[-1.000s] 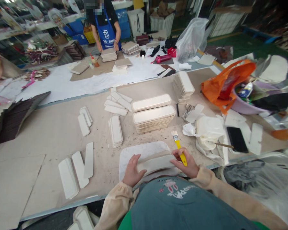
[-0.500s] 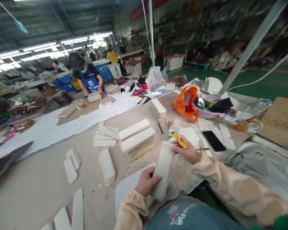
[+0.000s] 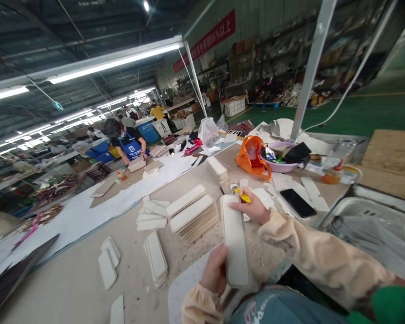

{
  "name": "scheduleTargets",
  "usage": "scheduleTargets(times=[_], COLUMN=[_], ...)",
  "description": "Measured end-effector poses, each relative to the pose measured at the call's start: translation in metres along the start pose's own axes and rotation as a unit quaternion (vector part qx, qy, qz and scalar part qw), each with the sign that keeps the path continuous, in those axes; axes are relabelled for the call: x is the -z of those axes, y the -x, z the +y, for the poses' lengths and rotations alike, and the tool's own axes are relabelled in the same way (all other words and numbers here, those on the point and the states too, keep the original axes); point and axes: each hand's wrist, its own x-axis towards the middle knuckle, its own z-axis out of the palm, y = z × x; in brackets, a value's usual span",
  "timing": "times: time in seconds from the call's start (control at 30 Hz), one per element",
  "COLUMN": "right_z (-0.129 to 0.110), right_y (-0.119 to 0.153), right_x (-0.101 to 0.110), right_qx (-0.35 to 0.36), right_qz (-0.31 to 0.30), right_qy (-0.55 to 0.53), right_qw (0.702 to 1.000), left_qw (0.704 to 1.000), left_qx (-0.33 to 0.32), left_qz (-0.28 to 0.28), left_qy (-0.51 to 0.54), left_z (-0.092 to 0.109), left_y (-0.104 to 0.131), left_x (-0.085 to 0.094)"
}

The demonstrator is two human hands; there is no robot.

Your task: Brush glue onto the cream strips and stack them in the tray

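In the head view, we are holding a pale panel [image 3: 236,245] right of lower centre, its long axis running up the frame. Fingers of our left hand [image 3: 216,271] are clamping its lower left side; our right hand's [image 3: 255,208] are pinching its top and a yellow brush [image 3: 245,196].

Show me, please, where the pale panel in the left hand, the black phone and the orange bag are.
Pale panel [image 3: 235,245]: head view, middle of its broad face.
Black phone [image 3: 297,203]: head view, middle of its screen.
Orange bag [image 3: 249,163]: head view, on its near side.
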Motion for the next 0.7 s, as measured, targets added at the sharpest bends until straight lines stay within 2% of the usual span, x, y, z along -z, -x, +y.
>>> scheduleTargets(times=[0.1,0.2,0.5,0.7], right_z=[-0.008,-0.009,0.006,0.0], right_y=[-0.007,-0.016,-0.023,-0.022], right_x=[0.006,0.012,0.029,0.032], right_qx=[-0.001,0.0,-0.003,0.011], right_qz=[0.011,0.026,0.019,-0.003], right_qy=[0.002,0.015,0.044,0.05], right_qw=[1.0,1.0,0.999,0.999], left_qw=[0.995,0.991,0.997,0.999], left_qx=[0.076,0.121,0.072,0.048], left_qz=[-0.033,-0.05,-0.013,-0.006], left_qy=[0.055,0.037,-0.002,-0.014], left_z=[-0.009,-0.019,-0.04,-0.05], left_y=[0.004,0.007,0.014,0.015], left_x=[-0.005,-0.011,-0.026,-0.031])
